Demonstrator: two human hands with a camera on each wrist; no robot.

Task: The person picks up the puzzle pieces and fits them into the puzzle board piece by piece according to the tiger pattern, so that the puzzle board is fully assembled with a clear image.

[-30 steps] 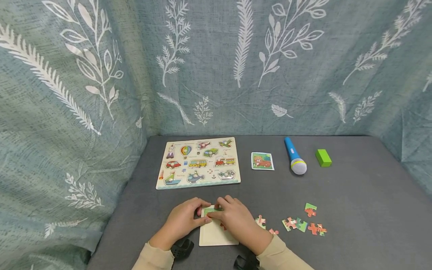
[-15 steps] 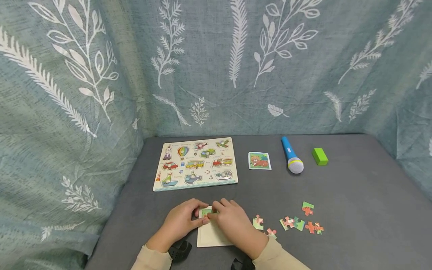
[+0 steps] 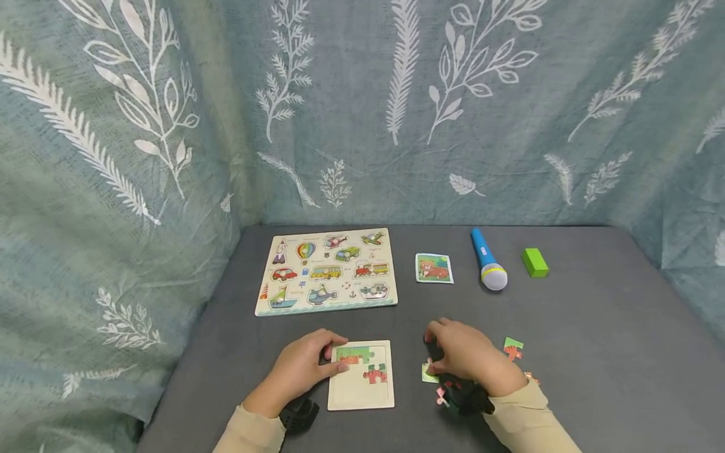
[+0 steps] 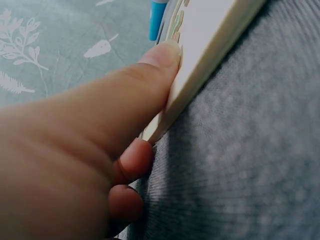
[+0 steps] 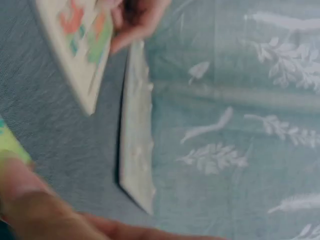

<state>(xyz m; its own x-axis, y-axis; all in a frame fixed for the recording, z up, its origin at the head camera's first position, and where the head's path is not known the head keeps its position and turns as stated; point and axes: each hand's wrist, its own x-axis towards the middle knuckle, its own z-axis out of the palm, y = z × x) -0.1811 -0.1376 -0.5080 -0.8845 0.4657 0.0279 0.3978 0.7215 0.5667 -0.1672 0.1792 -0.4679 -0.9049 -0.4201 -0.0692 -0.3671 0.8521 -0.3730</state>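
Note:
My left hand [image 3: 303,365] grips the left edge of a pale wooden puzzle tray [image 3: 357,399], thumb on top and fingers curled at its side, as the left wrist view [image 4: 75,125] also shows. In the tray, joined green-and-orange pieces [image 3: 352,356] lie along the top left, and a red-and-green piece [image 3: 376,375] sits at the right. Over loose pieces to the right of the tray, my right hand [image 3: 467,352] is spread, its thumb at a light green jigsaw piece [image 3: 428,372] and its index finger apart from it. The right wrist view shows that thumb [image 5: 20,185] overlapping a green piece [image 5: 11,142].
Other jigsaw pieces [image 3: 512,348] lie by the right wrist, some partly hidden under it. Farther back are a vehicle peg puzzle board [image 3: 325,270], a tiger picture card [image 3: 434,268], a blue toy microphone [image 3: 488,259] and a green block [image 3: 535,262]. A leafy curtain [image 3: 362,126] borders the table.
My right hand has left the tray and moved right to the loose pieces, uncovering the pieces set in the tray. My left hand has stayed at the tray's left edge.

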